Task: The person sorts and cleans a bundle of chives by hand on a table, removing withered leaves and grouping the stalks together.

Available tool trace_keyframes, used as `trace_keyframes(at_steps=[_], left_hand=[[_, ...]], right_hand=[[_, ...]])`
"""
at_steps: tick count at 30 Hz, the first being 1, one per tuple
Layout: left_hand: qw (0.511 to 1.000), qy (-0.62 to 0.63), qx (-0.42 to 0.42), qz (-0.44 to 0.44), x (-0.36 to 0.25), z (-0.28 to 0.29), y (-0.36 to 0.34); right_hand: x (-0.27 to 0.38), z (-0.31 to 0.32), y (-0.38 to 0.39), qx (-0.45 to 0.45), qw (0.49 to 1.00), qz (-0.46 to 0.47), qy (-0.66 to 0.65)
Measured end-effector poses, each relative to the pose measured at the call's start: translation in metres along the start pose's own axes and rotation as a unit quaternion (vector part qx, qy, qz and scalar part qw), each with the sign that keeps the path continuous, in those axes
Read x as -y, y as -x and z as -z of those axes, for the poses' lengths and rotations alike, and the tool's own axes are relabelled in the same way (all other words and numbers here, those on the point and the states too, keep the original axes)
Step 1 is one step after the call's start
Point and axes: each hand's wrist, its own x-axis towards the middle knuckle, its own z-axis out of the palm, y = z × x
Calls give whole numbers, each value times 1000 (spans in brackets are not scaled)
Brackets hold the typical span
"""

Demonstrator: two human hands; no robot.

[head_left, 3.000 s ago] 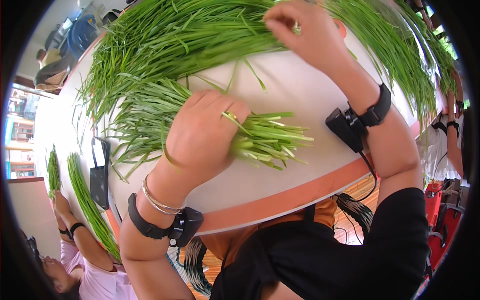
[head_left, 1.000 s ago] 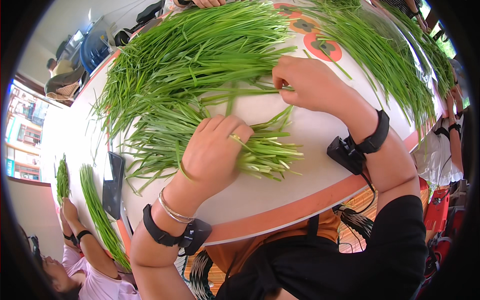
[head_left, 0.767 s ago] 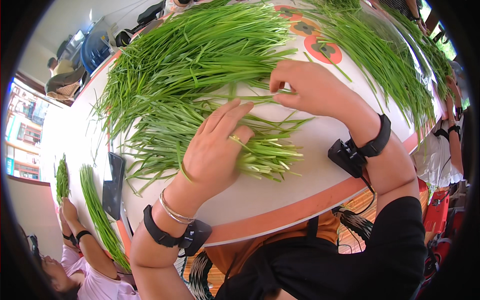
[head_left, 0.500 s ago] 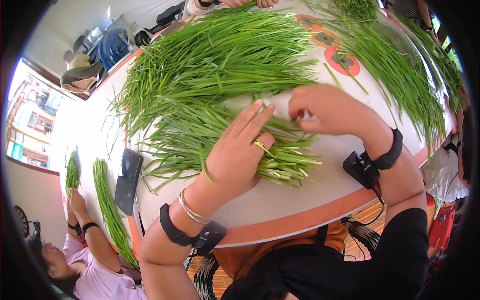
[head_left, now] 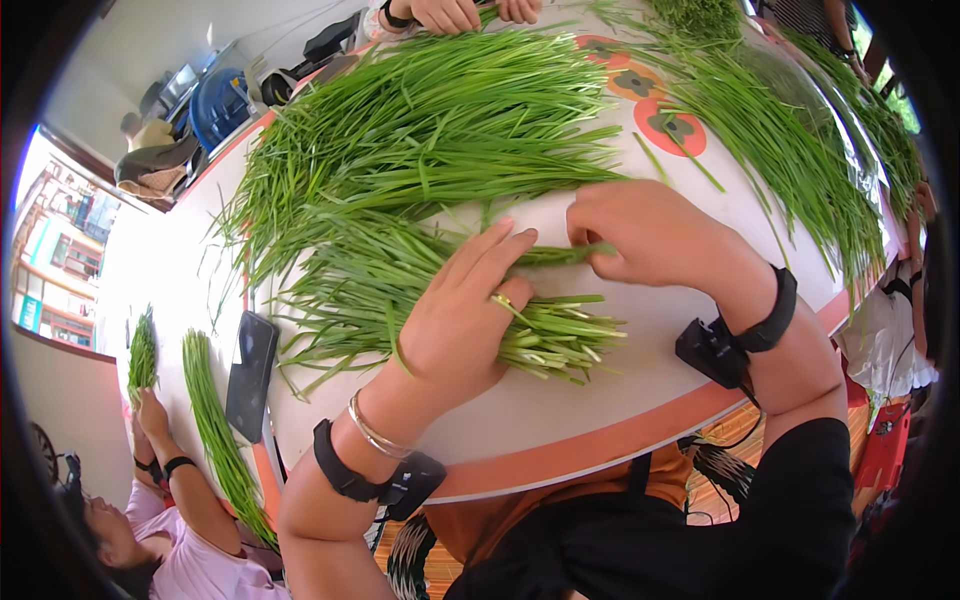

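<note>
My left hand [head_left: 465,305] lies over a bunch of garlic chives [head_left: 565,335], its thumb curled across the stalks and its other fingers stretched out. The pale cut ends stick out to the right of that hand, while the green leaves fan out to the left over the table. To the right, my right hand [head_left: 650,235] pinches the ends of a few separate garlic chives [head_left: 560,255] just above the bunch. Beyond both hands a large heap of garlic chives [head_left: 430,120] spreads over the white table [head_left: 560,425].
A black phone [head_left: 251,375] lies left of the bunch, beside a narrow row of chives [head_left: 215,420]. More chives [head_left: 790,150] cover the right side. At the left, a person in pink [head_left: 200,545] holds a small bunch; another person's hands [head_left: 460,14] are at the far edge.
My right hand has closed on a few stalks, which now stretch between it and my left hand. My left hand stays on the bunch. The view has shifted slightly.
</note>
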Motion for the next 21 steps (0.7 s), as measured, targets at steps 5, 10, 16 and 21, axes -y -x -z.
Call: trace_keyframes(at_steps=[5, 10, 16, 21], left_hand=[[1000, -20, -4, -1, -2, 1, -2], [1000, 4, 16, -3, 3, -3, 3], [1000, -5, -12, -15, 4, -7, 2], [1000, -6, 2, -5, 1, -3, 3]], right_hand=[[-3, -1, -3, -61, 997, 25, 35], [11, -6, -8, 35, 982, 98, -155], [-15, 12, -9, -178, 978, -56, -92], [-40, -5, -9, -192, 973, -62, 113]])
